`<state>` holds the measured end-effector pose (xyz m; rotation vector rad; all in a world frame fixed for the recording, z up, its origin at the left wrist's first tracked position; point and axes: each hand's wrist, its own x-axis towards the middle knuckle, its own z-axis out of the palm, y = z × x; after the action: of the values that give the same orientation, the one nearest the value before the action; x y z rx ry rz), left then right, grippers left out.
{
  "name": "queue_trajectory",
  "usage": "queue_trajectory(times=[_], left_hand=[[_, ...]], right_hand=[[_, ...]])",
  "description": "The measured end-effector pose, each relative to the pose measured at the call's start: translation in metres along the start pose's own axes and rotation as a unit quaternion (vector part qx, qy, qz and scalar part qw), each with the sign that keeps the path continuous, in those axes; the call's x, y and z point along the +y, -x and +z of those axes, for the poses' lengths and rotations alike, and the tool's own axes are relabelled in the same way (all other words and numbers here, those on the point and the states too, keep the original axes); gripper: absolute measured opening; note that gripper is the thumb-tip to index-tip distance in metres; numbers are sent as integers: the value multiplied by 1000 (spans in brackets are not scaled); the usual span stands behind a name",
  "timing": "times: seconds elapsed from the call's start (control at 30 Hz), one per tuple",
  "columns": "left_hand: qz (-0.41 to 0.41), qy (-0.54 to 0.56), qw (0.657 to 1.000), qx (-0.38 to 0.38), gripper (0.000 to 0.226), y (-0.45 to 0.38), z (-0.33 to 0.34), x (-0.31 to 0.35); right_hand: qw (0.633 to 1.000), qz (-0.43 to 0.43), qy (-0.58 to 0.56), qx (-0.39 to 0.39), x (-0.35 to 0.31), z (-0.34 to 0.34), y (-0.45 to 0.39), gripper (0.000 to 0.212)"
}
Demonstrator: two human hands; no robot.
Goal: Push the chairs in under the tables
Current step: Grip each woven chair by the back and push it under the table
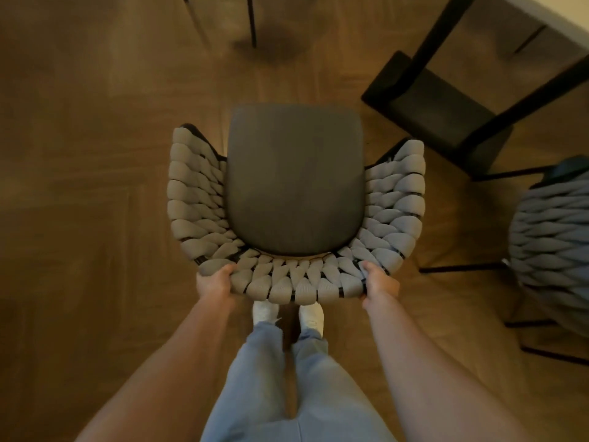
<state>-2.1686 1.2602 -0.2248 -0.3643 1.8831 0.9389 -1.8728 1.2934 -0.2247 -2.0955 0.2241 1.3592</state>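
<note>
Gripping the woven chair back, both hands' fingers curl; wooden floor, table upper right.

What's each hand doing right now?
Left hand: closed, fingers gripping the woven chair back.
Right hand: closed, gripping the same chair back.

Chair centre on floor, person's feet behind it; table ahead to the right; second chair right, beside table base.
</note>
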Motion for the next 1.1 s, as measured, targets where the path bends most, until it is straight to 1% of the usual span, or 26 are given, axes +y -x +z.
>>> queue_trajectory(times=[0.13, 0.33, 0.5, 0.63, 0.73, 0.83, 0.93, 1.03, 1.07, 1.1], left_hand=[[6, -1, 999, -36, 72, 5, 0, 3], [29, -63, 995, -75, 66, -2, 4, 8], [36, -115, 989, -81, 66, -5, 5, 8], [45, -141, 984, -99, 70, -10, 6, 9], [55, -157, 980, -111, 68, -9, 10, 6], [65, -178, 973, -127, 66, -8, 18, 4], [71, -191, 968, -148, 65, -2, 29, 2], [87, -222, 959, -157, 68, 3, 39, -1], [89, -239, 954, -157, 70, 4, 41, 0], [94, -266, 947, -151, 74, 2, 43, 0]], right_hand=[[999, 9, -34, 22, 16, -13, 7, 51], [994, 25, -89, 55, 40, -28, 19, 54], [988, 33, -135, 65, 58, -37, 28, 64], [981, 42, -173, 82, 71, -43, 34, 62], [977, 58, -190, 83, 77, -51, 36, 61], [975, 66, -192, 90, 80, -58, 37, 61], [973, 63, -190, 116, 79, -67, 32, 63], [975, 61, -177, 116, 79, -76, 26, 63], [978, 59, -159, 117, 79, -77, 25, 61], [983, 50, -118, 128, 78, -79, 25, 61]])
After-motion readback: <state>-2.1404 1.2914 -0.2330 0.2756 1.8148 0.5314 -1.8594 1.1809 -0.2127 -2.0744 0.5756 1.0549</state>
